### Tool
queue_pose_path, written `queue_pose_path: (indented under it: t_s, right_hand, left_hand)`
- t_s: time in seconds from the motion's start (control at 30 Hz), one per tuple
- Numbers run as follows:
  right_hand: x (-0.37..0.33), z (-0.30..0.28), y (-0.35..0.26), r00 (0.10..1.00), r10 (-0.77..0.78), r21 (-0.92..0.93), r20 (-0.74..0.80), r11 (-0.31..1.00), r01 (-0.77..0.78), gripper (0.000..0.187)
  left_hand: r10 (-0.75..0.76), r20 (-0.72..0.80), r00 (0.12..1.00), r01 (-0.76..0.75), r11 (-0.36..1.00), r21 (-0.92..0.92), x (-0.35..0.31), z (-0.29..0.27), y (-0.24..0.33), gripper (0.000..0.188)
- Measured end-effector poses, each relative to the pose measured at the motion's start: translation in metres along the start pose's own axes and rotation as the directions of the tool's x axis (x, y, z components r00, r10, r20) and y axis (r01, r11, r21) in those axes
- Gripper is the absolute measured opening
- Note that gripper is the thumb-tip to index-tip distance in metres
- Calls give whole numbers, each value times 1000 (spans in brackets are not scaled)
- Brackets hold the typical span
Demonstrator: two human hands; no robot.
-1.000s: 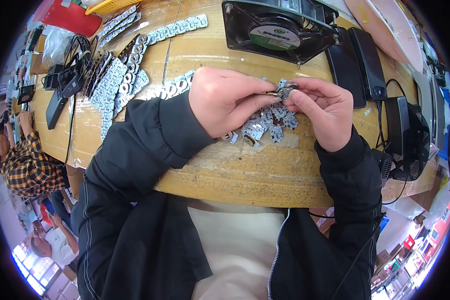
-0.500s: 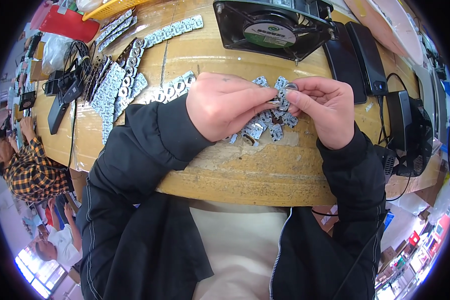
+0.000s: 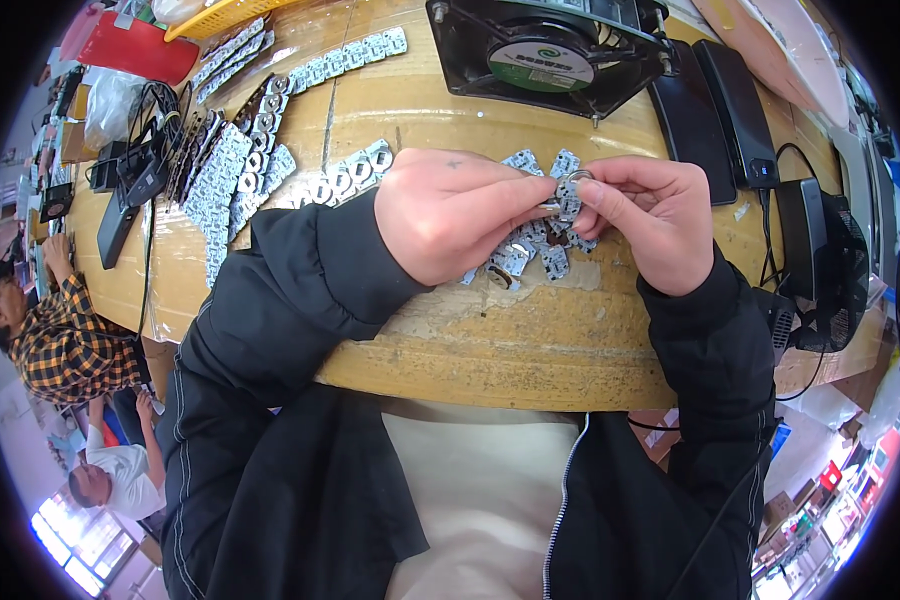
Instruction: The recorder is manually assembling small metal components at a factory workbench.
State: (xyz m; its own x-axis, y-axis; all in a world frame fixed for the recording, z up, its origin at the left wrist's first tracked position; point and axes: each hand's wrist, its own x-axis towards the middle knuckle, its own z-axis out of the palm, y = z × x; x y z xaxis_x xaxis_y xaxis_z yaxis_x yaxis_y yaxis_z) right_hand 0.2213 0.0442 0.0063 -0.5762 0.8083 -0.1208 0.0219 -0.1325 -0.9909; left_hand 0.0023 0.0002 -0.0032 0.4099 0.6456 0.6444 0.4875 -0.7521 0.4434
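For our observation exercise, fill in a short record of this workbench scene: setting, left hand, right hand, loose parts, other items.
Setting: worn wooden bench, seen from above
Left hand: pinches a small metal part with its fingertips
Right hand: grips the same part from the other side
Loose parts: pile of small silvery pieces under the hands
Strips: rows of similar pieces, to the left
Other items: black fan behind; two black power bricks at right

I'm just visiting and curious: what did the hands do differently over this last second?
Little changed. Both hands, left hand and right hand, still pinch one small metal piece together, lifted slightly above the pile of pieces. The fan and strips stayed put.
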Motion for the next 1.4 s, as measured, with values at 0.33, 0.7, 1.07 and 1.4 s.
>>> queue_pose_path:
  t_s: [0.33, 0.7, 1.07, 1.4]
  right_hand:
    - [3, -4, 2, 999, 24, 29, 32, 999, -25, 17]
    - [2, -3, 4, 999, 48, 75, -15, 996, -47, 18]
    - [-5, 2, 2, 926, -376, -241, 27, 897, 371, 15]
    - [-5, 2, -6, 780, -578, -545, 240, 584, 601, 19]
  left_hand:
    - [-7, 9, 1000, 7, 1000, -2, 0, 1, 1, 24]
    - [-19, 3, 1000, 19, 1000, 12, 1, 1, 1, 22]
    - [-241, 77, 968, 252, 940, -231, 2, -4, 1, 17]
    - [-108, -43, 993, 100, 983, -156, -3, -1, 1, 22]
